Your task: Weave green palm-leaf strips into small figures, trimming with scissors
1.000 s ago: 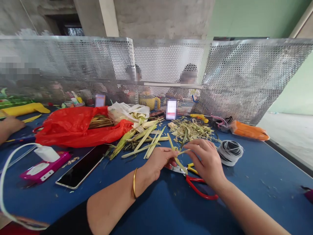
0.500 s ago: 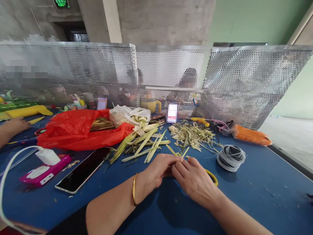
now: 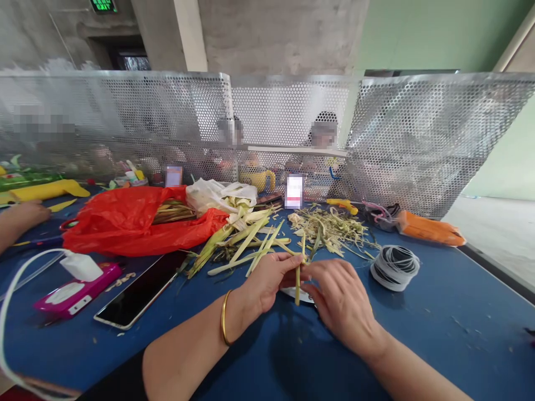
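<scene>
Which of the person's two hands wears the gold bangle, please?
The left hand, pinching a plant strip: the bangle circles its wrist, while the right hand wears none.

Single head-worn view, facing forward and down — left hand and right hand close, perforated screen farther off

The right hand partly covers a silver blade; the left edge crops another person's arm; an upright phone's screen is blurred.

Open blue tabletop at lower right, white coil near right hand, perforated screen behind
</scene>
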### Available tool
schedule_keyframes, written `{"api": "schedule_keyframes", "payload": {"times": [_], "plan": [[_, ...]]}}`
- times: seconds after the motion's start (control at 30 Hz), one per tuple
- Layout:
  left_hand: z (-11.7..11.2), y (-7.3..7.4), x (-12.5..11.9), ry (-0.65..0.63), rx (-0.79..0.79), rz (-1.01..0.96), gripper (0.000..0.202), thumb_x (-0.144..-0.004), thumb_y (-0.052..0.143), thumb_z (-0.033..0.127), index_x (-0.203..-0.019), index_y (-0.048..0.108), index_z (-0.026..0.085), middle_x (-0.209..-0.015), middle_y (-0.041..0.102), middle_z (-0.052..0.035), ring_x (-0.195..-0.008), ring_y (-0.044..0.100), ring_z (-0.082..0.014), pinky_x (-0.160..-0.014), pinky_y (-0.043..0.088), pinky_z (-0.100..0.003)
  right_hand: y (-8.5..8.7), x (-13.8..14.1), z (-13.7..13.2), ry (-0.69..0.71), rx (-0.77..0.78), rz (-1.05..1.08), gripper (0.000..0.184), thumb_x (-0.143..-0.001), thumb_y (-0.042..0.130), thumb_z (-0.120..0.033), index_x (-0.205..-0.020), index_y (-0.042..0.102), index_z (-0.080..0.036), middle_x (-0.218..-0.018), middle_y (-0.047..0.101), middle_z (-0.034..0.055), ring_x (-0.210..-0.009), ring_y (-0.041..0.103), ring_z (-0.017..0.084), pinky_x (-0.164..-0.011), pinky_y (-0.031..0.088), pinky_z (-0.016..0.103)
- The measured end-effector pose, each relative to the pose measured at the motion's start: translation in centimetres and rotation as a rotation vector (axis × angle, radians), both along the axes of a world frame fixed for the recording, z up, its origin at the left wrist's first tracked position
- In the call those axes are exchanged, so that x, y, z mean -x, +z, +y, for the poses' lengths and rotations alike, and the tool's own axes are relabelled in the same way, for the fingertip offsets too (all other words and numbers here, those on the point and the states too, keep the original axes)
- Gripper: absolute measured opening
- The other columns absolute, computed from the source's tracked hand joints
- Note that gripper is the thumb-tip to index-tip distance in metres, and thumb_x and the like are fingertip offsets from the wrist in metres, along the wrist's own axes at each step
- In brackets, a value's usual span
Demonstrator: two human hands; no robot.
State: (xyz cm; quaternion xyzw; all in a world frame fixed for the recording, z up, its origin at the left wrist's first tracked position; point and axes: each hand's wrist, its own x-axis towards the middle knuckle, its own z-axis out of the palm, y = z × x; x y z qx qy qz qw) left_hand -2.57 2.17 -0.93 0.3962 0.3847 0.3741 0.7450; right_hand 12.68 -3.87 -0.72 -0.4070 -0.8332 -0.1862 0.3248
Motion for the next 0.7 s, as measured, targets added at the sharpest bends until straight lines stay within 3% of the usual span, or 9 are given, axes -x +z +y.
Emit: {"api": "schedule_keyframes", "payload": {"times": [0.07, 0.13, 0.23, 0.5, 0.6, 0.7], "plan": [[0.1, 0.2, 0.1, 0.008, 0.008, 0.003, 0.026, -0.066, 0.079, 0.035, -0.076, 0.068, 0.013, -0.075, 0.070, -0.0057, -0.068, 0.065, -0.0156, -0.069, 0.050, -0.027, -0.2, -0.3, 0.4, -0.153, 0.060, 0.080, 0.019, -0.096, 0.045, -0.032, -0.102, 0.056, -0.017, -0.093, 0.067, 0.0091, -0.085, 0.060, 0.022, -0.078, 0.038, 0.034], [0.1, 0.3, 0.2, -0.011, 0.013, 0.023, 0.028, -0.070, 0.076, 0.037, -0.080, 0.068, 0.013, -0.079, 0.071, -0.0073, -0.071, 0.066, -0.0155, -0.069, 0.051, -0.026, -0.3, -0.6, 0.8, -0.214, 0.148, 0.054, 0.021, -0.097, 0.044, -0.033, -0.091, 0.057, -0.018, -0.080, 0.066, 0.0051, -0.074, 0.059, 0.020, -0.074, 0.036, 0.033], [-0.1, 0.3, 0.1, -0.041, 0.015, 0.077, 0.033, -0.074, 0.072, 0.044, -0.082, 0.067, 0.012, -0.074, 0.070, -0.0060, -0.066, 0.065, -0.0142, -0.062, 0.050, -0.024, -0.5, -0.6, 1.0, -0.201, 0.233, 0.007, 0.030, -0.099, 0.039, -0.027, -0.076, 0.055, -0.019, -0.065, 0.061, 0.0004, -0.060, 0.054, 0.015, -0.071, 0.033, 0.030], [0.2, -0.4, -0.2, -0.011, -0.202, 0.198, 0.027, -0.070, 0.074, 0.037, -0.067, 0.057, 0.015, -0.058, 0.056, 0.0039, -0.044, 0.051, -0.0069, -0.045, 0.042, -0.020, 0.5, -0.7, 0.5, -0.148, 0.334, 0.114, 0.029, -0.095, 0.043, -0.024, -0.068, 0.052, -0.020, -0.061, 0.058, -0.0013, -0.058, 0.052, 0.013, -0.071, 0.033, 0.028], [0.4, -0.2, 0.0, -0.015, -0.202, 0.190, 0.026, -0.070, 0.073, 0.035, -0.067, 0.056, 0.015, -0.057, 0.055, 0.0041, -0.042, 0.047, -0.0060, -0.042, 0.040, -0.020, 0.7, -1.3, 0.9, -0.157, 0.511, 0.274, 0.028, -0.091, 0.048, -0.029, -0.066, 0.055, -0.021, -0.059, 0.058, -0.0024, -0.058, 0.051, 0.013, -0.066, 0.035, 0.027], [0.3, 0.2, 0.2, -0.042, -0.154, 0.164, 0.027, -0.068, 0.075, 0.035, -0.071, 0.057, 0.015, -0.057, 0.054, 0.0049, -0.043, 0.048, -0.0058, -0.044, 0.041, -0.020, 0.5, -1.9, 1.7, -0.110, 0.819, 0.555, 0.032, -0.088, 0.051, -0.039, -0.063, 0.059, -0.020, -0.057, 0.056, -0.0028, -0.056, 0.048, 0.013, -0.057, 0.035, 0.025]]}}
